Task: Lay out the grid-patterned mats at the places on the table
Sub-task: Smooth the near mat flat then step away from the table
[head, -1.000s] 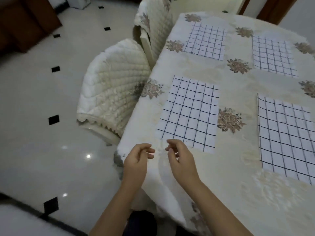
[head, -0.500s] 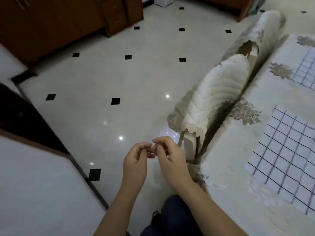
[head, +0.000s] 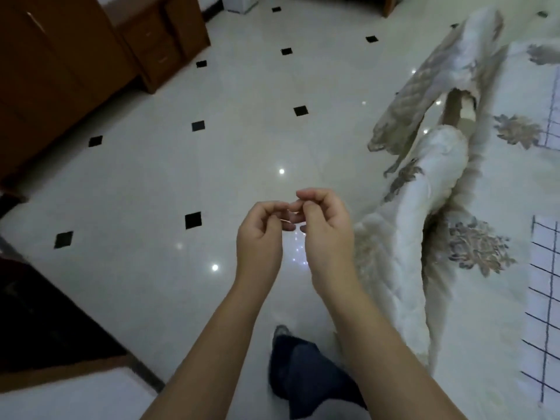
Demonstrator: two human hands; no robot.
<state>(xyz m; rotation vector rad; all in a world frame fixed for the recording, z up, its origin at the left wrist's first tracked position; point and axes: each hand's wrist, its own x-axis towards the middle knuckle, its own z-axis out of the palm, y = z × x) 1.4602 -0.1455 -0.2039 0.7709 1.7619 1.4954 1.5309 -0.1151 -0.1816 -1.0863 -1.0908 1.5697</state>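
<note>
A dark blue trouser leg [head: 306,371] shows lowest, over the glossy pale tiled floor [head: 242,122] with black diamond insets. Above it the left hand [head: 260,237] and right hand [head: 328,234] meet with fingers curled and fingertips touching, holding nothing visible. Right of the hands stand cream quilted chair covers [head: 424,237], then the floral cream tablecloth [head: 485,328] bearing a white grid-patterned mat [head: 545,313]. Farthest left of the hands stands a brown wooden cabinet [head: 75,62].

The view turns away from the tabletop [head: 497,313] toward the floor [head: 242,147]. Only 2 mat edges [head: 545,298] show now, and both hands' fingers [head: 295,218] touch.
</note>
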